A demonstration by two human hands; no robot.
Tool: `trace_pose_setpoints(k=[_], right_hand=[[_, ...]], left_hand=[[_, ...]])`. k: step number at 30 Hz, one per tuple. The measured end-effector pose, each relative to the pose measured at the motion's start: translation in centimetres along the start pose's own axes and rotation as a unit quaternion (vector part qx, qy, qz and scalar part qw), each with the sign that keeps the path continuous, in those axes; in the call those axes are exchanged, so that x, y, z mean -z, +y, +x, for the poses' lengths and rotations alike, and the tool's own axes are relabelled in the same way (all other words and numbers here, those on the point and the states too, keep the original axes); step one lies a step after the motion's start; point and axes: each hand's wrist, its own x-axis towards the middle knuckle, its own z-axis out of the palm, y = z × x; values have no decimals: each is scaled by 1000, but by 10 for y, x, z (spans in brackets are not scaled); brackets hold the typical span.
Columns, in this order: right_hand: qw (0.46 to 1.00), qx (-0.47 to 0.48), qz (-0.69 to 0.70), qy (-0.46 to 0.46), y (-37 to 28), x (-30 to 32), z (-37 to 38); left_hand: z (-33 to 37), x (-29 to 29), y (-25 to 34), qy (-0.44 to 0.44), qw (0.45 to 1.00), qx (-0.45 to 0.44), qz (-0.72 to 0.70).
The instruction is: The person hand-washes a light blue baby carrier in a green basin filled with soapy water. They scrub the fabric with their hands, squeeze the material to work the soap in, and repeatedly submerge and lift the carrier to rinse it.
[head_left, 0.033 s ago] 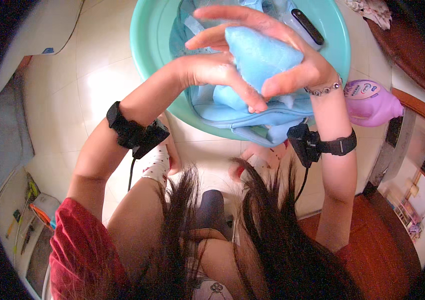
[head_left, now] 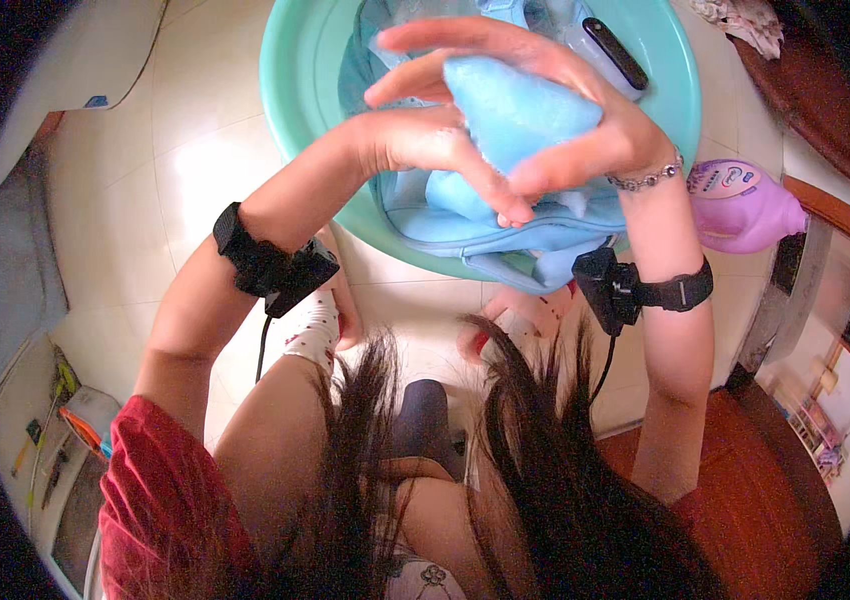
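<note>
Two hands squeeze a blue cloth over a green tub.

The left hand and the right hand are pressed around a wet, light blue cloth — the fingers curl over it from both sides, partly closed, with the cloth bunched up between the palms. The cloth is held up just above the round green tub, and more blue cloth lies down inside the tub under the hands. A black brush rests in the tub too, near the far side. Each wrist has a black band — the right one also wears a thin silver bracelet. A purple bottle lies on the floor just beside the tub, on the right. The floor is pale tile.
</note>
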Motion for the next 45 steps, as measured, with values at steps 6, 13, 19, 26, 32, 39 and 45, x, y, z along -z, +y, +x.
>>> trace_pose_setpoints(k=[6, 13, 19, 26, 32, 39, 45], right_hand=[[985, -5, -160, 68, 2, -11, 7], [959, -17, -196, 204, 5, -23, 3], [952, -10, -194, 235, 9, -26, 5], [929, -5, -241, 281, 14, -27, 7], [939, -75, -134, 308, 5, -13, -1], [889, -283, -331, 141, 39, -18, -39], [892, -332, -257, 166, 51, -19, -58]], left_hand=[[-7, -5, 16, 53, 996, 62, -35], [-2, -25, 3, 179, 983, 39, -12], [7, -35, -8, 255, 966, -32, -21], [6, -36, -2, 285, 957, -48, -4], [-15, -9, 23, 300, 951, 27, -67], [-31, 21, 11, 374, 925, 31, 55], [-19, 27, 22, 414, 852, -110, 301]])
